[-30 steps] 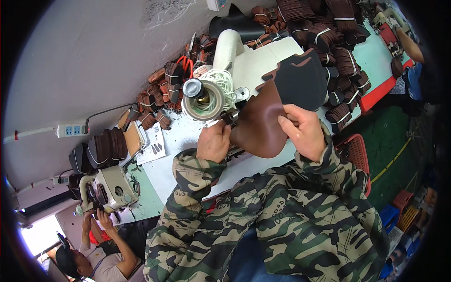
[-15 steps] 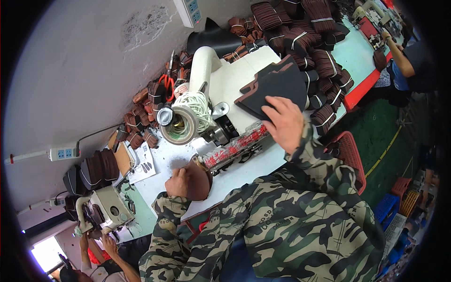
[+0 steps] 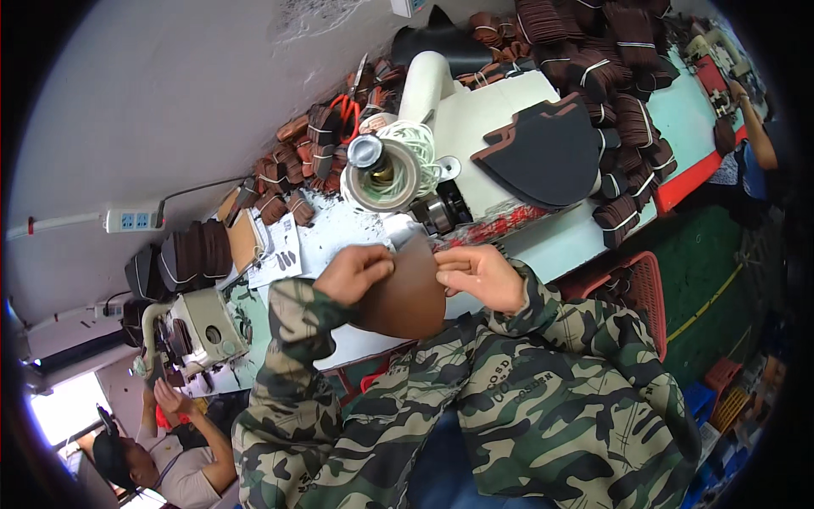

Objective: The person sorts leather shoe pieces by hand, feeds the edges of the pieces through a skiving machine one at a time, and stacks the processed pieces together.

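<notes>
A brown, curved-edged leather piece [image 3: 405,297] is held up in front of the white machine's near edge. My left hand [image 3: 356,273] is closed on its left edge, thumb against the fingers. On the opposite edge, my right hand [image 3: 483,276] pinches it between thumb and fingers. Just beyond is the machine [image 3: 428,89], its worn red strip [image 3: 500,227] facing me and a coil of pale cord [image 3: 413,136] hanging on it. Dark leather pieces [image 3: 547,157] with brown edges lie stacked on its flat white top.
Tied bundles of brown leather pieces [image 3: 632,123] crowd the table's back and right. Red-handled scissors [image 3: 348,114] stand among them. A red plastic basket [image 3: 640,297] is at my right. Co-workers sit at other machines [image 3: 203,331] on both sides.
My right hand has left the dark stack and come to the brown piece. My left hand has lifted that piece off the tabletop near the machine. The view has shifted.
</notes>
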Available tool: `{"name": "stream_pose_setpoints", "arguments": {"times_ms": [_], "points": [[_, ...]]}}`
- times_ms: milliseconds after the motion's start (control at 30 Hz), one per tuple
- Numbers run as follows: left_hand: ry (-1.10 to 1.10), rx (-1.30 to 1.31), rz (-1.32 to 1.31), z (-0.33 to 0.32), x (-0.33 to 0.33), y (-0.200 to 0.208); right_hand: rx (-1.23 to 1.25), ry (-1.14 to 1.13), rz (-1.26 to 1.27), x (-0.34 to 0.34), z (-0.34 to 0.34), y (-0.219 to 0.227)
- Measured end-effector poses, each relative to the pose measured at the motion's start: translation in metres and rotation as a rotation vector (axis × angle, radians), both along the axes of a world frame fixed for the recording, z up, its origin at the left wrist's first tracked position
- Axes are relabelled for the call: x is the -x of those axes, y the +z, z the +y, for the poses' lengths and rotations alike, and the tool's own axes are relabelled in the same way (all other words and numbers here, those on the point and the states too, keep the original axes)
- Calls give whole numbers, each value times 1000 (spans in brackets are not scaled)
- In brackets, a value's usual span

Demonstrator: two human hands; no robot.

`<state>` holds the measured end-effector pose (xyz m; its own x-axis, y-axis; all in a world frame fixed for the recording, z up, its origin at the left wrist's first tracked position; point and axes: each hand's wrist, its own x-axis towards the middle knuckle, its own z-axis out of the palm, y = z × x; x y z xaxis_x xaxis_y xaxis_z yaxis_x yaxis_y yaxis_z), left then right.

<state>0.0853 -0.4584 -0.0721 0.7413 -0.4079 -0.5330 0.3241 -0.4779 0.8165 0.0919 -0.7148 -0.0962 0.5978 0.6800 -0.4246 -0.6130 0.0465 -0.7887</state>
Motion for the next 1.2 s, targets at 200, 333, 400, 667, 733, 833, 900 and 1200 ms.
{"name": "stream_pose_setpoints", "arguments": {"times_ms": [200, 333, 400, 667, 733, 833, 900, 1200], "points": [[-59, -204, -98, 1, -27, -8, 51, -268, -135, 16, 13, 12], [-150, -279, -137, -5, -38, 0, -14, -88, -28, 15, 16, 2], [-109, -242, -106, -3, -43, -5, -12, -109, 7, 17, 18, 4], [44, -597, -680, -58, -26, -7, 134, 81, -215, -21, -26, 9], [73, -535, -787, -61, -19, -8, 340, 57, -927, -41, -28, 14], [82, -333, -590, -51, -14, -7, 475, 42, -950, -50, -36, 35], [138, -14, -106, -45, -5, 8, 396, -211, -861, -41, -43, 53], [403, 149, 402, -22, -35, -7, 517, 36, -971, 28, 1, 18]]}}
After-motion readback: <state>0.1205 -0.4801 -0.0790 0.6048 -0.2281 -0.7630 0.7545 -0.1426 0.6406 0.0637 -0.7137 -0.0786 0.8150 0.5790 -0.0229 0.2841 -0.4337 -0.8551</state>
